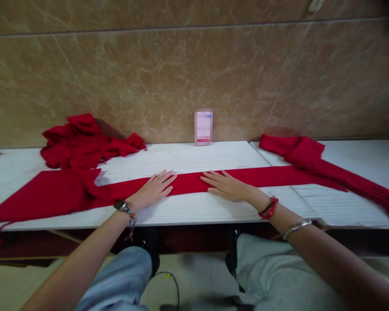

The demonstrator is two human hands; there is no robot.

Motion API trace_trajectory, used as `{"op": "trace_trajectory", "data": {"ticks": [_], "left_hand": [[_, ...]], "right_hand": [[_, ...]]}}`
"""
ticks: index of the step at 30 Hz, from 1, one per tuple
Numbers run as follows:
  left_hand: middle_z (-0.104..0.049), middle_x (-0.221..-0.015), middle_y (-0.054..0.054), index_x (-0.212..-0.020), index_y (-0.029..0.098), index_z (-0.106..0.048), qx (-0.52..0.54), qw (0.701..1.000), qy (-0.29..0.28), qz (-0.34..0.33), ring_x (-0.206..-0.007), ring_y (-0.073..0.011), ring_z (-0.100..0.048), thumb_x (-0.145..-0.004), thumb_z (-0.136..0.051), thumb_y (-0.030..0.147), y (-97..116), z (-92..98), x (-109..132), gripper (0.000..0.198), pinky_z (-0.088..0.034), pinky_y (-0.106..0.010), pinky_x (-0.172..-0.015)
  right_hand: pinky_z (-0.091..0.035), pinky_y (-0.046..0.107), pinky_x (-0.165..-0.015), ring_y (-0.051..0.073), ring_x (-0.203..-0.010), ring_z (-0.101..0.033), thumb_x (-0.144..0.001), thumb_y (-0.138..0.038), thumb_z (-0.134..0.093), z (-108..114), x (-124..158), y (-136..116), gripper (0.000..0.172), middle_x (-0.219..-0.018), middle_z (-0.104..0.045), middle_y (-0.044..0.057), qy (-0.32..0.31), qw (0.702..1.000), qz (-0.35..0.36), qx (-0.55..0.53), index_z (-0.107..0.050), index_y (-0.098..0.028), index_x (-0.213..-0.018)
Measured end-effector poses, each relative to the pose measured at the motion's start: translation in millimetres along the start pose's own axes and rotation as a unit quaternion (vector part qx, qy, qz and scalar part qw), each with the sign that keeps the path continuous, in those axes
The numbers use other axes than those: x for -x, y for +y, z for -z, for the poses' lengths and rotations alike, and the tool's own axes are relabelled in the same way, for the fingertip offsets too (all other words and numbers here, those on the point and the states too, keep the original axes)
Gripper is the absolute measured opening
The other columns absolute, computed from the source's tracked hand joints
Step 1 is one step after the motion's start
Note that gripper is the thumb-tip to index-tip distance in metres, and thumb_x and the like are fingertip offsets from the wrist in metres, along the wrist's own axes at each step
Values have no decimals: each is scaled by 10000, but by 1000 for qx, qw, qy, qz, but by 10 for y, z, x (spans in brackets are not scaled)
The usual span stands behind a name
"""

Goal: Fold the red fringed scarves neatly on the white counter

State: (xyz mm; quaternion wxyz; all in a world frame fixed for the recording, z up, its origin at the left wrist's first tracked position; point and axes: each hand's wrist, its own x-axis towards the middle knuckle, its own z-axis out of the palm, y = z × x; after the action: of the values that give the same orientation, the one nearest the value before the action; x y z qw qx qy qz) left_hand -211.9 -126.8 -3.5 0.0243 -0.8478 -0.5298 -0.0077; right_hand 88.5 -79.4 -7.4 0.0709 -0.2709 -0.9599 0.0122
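Note:
A long red scarf lies across the white table, folded into a narrow strip in its middle. Its left part spreads wider with a turned-over corner, and its right part runs under or into another red fold. My left hand rests flat on the strip, fingers stretched out. Opposite it, my right hand also lies flat on the cloth, fingers pointing left. A short stretch of scarf shows between the two hands.
Against the marbled wall sits a crumpled red cloth heap at the left. A phone leans upright at the back centre. Folded red fabric with a fringe lies at the right. The white table has a front edge near my knees.

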Motion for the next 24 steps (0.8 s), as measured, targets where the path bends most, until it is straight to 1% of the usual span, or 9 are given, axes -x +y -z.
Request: {"op": "trace_trajectory", "data": {"ticks": [3,5,8,11,14,16,18,21,24], "left_hand": [[-205,-1461,-31,-1379,234,-262,6,1000,-16,10,-1340,-213,-135,-908,-235,343,-13,32,-16,484,-143,-415,-1064],[-199,-1461,-37,-1365,219,-297,7,1000,-23,14,-1339,-218,-141,-900,-241,328,70,64,-85,481,-143,-424,-1063],[-201,-1460,-58,-1340,175,-344,8,1000,3,4,-1334,-212,-164,-894,-237,328,269,82,-261,483,-165,-405,-1062],[-229,-1449,-86,-1355,127,-312,12,1000,19,7,-1327,-216,-192,-887,-239,352,436,28,-441,524,-192,-392,-1053],[-272,-1433,-78,-1368,135,-289,6,1000,13,15,-1320,-220,-214,-874,-242,350,468,-71,-545,541,-182,-395,-1053],[-273,-1434,-61,-1375,158,-276,5,1000,14,12,-1319,-217,-218,-868,-241,355,425,-129,-569,545,-177,-390,-1054],[-263,-1439,-50,-1380,173,-264,7,1000,17,5,-1321,-213,-215,-867,-236,362,366,-170,-571,547,-179,-388,-1054],[-264,-1438,-35,-1380,189,-263,9,1000,16,1,-1320,-206,-220,-868,-230,370,307,-199,-574,545,-179,-383,-1058],[-243,-1444,-32,-1387,177,-249,2,1000,-6,12,-1323,-203,-208,-865,-217,384,296,-197,-578,563,-179,-380,-1061]], "right_hand": [[-246,555,-1000,271,-1307,-226,-930,-439,-191,25,151,144,494,-1431,-286,85,-2,1000,-30,1,-211,-270,-1394],[-248,555,-999,278,-1305,-232,-932,-428,-183,57,162,127,494,-1421,-303,104,7,999,-51,7,-243,-242,-1386],[-223,591,-991,303,-1307,-218,-929,-421,-189,104,27,-44,522,-1422,-279,157,29,997,-60,28,-291,-147,-1362],[-214,580,-1004,291,-1317,-189,-928,-414,-213,99,-164,-193,526,-1434,-256,147,27,997,-63,41,-288,-113,-1352],[-234,565,-1006,280,-1310,-216,-926,-423,-220,54,-194,-154,528,-1439,-251,130,12,995,-88,45,-269,-122,-1356],[-252,571,-993,284,-1308,-219,-927,-420,-218,42,-72,-22,520,-1443,-241,125,2,993,-106,55,-256,-136,-1361],[-257,590,-978,297,-1311,-205,-933,-390,-229,57,145,171,482,-1444,-238,127,-9,989,-126,73,-286,-151,-1348],[-270,613,-955,318,-1312,-191,-935,-309,-269,110,580,523,409,-1436,-251,142,-29,980,-167,105,-373,-159,-1301],[-311,614,-928,315,-1303,-220,-931,-236,-287,167,1042,861,376,-1420,-279,158,-48,957,-243,153,-409,-161,-1278]]}}
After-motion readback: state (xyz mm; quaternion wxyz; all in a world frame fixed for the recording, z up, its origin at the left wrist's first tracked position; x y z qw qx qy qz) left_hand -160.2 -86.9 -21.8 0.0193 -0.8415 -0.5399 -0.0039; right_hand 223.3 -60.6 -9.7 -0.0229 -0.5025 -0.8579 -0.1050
